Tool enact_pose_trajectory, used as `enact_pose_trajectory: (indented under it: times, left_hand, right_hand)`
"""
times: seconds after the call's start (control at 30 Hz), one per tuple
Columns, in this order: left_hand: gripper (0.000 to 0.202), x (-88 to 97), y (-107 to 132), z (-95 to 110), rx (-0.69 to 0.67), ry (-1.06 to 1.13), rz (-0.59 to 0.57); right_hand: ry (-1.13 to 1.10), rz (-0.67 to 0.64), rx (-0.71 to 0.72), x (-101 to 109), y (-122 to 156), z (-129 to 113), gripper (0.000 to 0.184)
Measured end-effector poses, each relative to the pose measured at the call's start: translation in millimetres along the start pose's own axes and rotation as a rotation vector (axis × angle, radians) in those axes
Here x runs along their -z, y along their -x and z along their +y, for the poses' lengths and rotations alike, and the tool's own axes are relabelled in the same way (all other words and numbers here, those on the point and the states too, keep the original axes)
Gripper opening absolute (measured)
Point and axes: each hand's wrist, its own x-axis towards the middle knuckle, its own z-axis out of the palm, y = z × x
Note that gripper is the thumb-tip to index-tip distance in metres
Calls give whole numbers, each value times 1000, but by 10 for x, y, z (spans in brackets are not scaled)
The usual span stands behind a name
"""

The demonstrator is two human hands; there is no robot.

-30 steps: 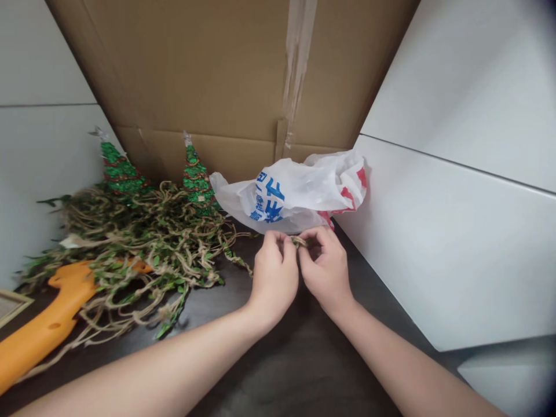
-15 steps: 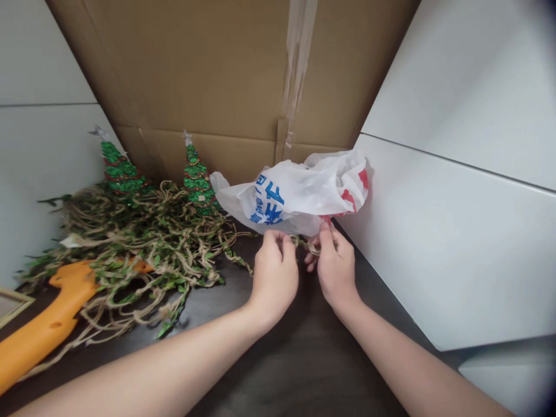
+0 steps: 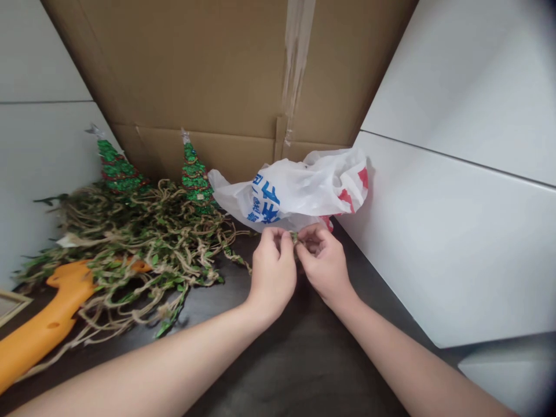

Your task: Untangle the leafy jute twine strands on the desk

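Close together over the dark tabletop, both my hands pinch a thin leafy twine garland [image 3: 295,237]. My left hand [image 3: 274,272] has thumb and forefinger closed on it, and its strand runs left to the tangled heap. My right hand [image 3: 325,263] grips the same garland just to the right, fingers curled; most of the held part is hidden behind the fingers. The heap of twine with green leaves [image 3: 174,243] spreads over the left of the table. Just beyond my fingers lies a crumpled white plastic bag [image 3: 304,185] with blue lettering and red patches.
Two small green tinsel Christmas trees [image 3: 117,168] stand behind the heap. An orange tool handle [image 3: 56,310] lies partly under the twine at left, beside a frame corner [image 3: 13,304]. A cardboard sheet [image 3: 195,69] closes the back; white panels [image 3: 456,231] flank the sides.
My right hand has moved left, closer to my left hand, and its fingers have shifted along the garland. My left hand has barely moved.
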Motion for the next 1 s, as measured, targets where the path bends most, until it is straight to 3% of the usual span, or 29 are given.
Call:
enact_pose_trajectory:
  times: [0.17, 0.33, 0.43, 0.6, 0.67, 0.83, 1.0]
  left_hand:
    - [11, 18, 37, 59, 29, 107, -66]
    - [19, 40, 132, 163, -138, -33, -114]
    - [14, 33, 135, 168, -179, -78, -86]
    - [20, 25, 52, 98, -77, -31, 11]
    - [18, 29, 26, 86, -61, -23, 27]
    - [13, 34, 2, 78, -33, 6, 27]
    - [14, 27, 7, 60, -39, 60, -2]
  right_hand:
    - [43, 167, -41, 41, -34, 51, 11]
    - [98, 248, -48, 87, -84, 113, 7]
    - [157, 235, -1, 93, -81, 94, 5]
    - [307, 282, 125, 84, -26, 12, 6]
    - [337, 266, 172, 75, 3, -19, 4]
    - [288, 64, 238, 45, 34, -45, 10]
    - [241, 80, 199, 32, 16, -35, 10]
